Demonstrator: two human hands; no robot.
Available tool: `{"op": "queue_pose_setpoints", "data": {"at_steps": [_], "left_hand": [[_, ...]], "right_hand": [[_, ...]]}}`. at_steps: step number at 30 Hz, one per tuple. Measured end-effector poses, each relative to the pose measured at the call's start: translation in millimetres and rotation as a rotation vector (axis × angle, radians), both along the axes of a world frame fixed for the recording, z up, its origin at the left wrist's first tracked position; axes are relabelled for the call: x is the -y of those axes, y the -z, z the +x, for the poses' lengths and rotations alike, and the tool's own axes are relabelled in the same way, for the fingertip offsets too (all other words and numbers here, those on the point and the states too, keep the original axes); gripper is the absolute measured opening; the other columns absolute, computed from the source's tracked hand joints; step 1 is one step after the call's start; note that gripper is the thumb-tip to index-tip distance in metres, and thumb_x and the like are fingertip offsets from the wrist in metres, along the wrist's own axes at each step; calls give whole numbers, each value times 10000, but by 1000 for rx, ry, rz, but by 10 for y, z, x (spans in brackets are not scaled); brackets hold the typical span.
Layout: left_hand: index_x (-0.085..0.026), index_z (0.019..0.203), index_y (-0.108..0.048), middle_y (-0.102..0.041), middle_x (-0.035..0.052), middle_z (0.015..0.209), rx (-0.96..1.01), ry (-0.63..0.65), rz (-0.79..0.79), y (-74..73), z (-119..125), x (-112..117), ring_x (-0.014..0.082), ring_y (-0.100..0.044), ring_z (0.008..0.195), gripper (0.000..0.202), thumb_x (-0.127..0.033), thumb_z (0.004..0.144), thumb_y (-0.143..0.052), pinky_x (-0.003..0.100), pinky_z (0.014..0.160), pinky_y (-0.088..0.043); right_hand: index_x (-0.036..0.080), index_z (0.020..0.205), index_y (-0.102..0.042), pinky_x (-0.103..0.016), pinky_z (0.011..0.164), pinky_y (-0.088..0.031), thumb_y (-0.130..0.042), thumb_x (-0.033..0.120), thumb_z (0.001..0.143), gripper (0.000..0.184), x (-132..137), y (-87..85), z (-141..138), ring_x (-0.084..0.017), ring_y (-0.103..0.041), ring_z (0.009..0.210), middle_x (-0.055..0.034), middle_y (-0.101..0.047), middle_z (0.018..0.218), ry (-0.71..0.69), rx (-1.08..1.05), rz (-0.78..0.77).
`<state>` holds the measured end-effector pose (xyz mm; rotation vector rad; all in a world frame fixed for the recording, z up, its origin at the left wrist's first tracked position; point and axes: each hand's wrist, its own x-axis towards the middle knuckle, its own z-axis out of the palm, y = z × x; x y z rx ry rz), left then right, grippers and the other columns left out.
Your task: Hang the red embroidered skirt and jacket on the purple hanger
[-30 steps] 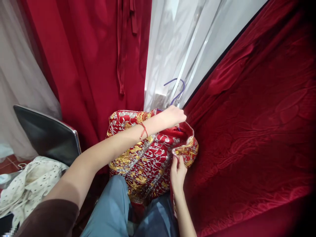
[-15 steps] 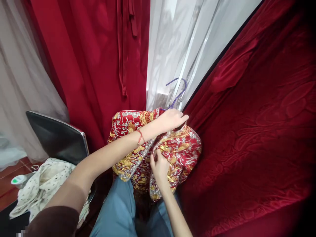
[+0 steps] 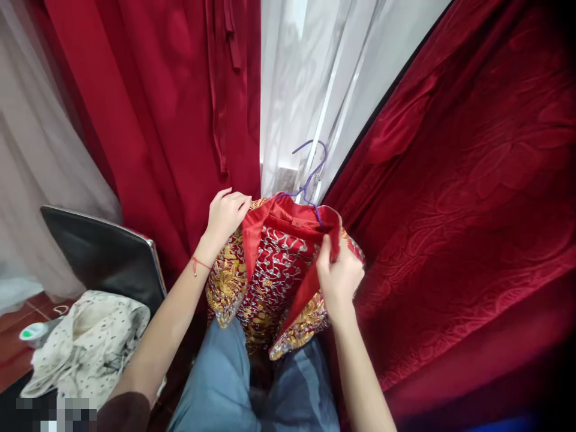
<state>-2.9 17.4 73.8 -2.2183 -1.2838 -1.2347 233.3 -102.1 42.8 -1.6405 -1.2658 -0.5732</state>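
Note:
A red jacket with gold and silver embroidery hangs on a purple wire hanger, whose hook sticks up above the collar. The front of the jacket is spread apart, so its plain red lining and a small neck label show. At the left shoulder, my left hand grips the cloth, its fingertips bent over the top. My right hand is closed round the right front edge below the collar, thumb on the red lining. The lower part of the hanger is hidden inside the jacket.
To the left stands a black chair with a cream spotted cloth on it. Beside the cloth lies a bottle with a white and green cap. Red curtains and a dark red patterned drape flank a white curtain.
My left hand has moved from the collar to the left shoulder. My right hand has risen to the right front edge. The jacket front has been opened wide, exposing the lining.

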Motion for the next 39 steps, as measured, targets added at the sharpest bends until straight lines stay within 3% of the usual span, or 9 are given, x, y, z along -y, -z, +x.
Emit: {"op": "queue_pose_setpoints", "data": {"at_steps": [6,9,13,18,24,27,32,36,39], "left_hand": [[-222,1081,-699,-699,44,1018,-125,268,-138,-103,-239,-75,185,-631,896,373,-467,978,-438,318,833,-442],[-209,909,-718,-667,37,885,-161,264,-48,-93,-301,-82,172,-597,807,386,-509,952,-480,305,783,-416],[-190,731,-679,-652,37,764,58,232,118,-32,-361,-88,158,-576,725,392,-463,950,-504,300,744,-417],[-180,822,-717,-728,43,851,310,243,-84,113,-409,-94,156,-642,759,324,-452,900,-559,256,741,-453],[-202,851,-701,-730,36,907,248,64,-211,196,-458,-144,160,-628,811,325,-510,845,-597,230,720,-404],[-198,747,-657,-664,11,708,226,-83,-206,199,-418,-90,136,-548,656,380,-534,884,-541,242,613,-308],[-195,700,-602,-600,6,628,261,-275,-189,219,-335,222,133,-490,612,483,-625,890,-493,251,588,-231],[-197,761,-620,-641,22,697,308,-315,-172,297,-292,351,147,-550,660,450,-608,899,-501,245,619,-289],[-197,862,-644,-681,50,844,325,-256,-94,380,-207,340,176,-612,795,399,-556,929,-484,261,735,-390]], "right_hand": [[162,783,-636,-256,554,-293,-389,361,984,376,45,-374,41,-123,-424,503,-6,-523,591,-200,-118,166],[174,737,-581,-246,555,-294,-415,352,976,341,88,-458,39,-110,-404,508,17,-479,583,-251,-97,205],[185,680,-509,-232,546,-294,-439,342,973,340,176,-492,-27,-92,-365,499,41,-415,567,-291,-88,244],[190,648,-504,-233,552,-314,-454,352,959,353,238,-188,-55,-95,-377,507,32,-443,563,-296,-54,139],[187,640,-551,-241,514,-282,-508,450,920,387,294,434,144,-98,-389,443,24,-478,503,-150,-68,-128],[178,710,-597,-247,538,-295,-443,386,951,353,313,417,89,-113,-447,468,-6,-549,551,-277,23,-227],[165,751,-580,-253,594,-340,-345,359,1005,397,57,199,-368,-123,-485,532,-39,-586,640,-385,-33,-57],[156,864,-579,-271,631,-372,-347,261,974,277,-368,370,-626,-149,-525,610,-67,-622,750,-485,-41,-151],[167,881,-550,-291,684,-409,-355,253,963,228,-528,527,-573,-163,-543,674,-69,-623,800,-548,-98,-182]]}}
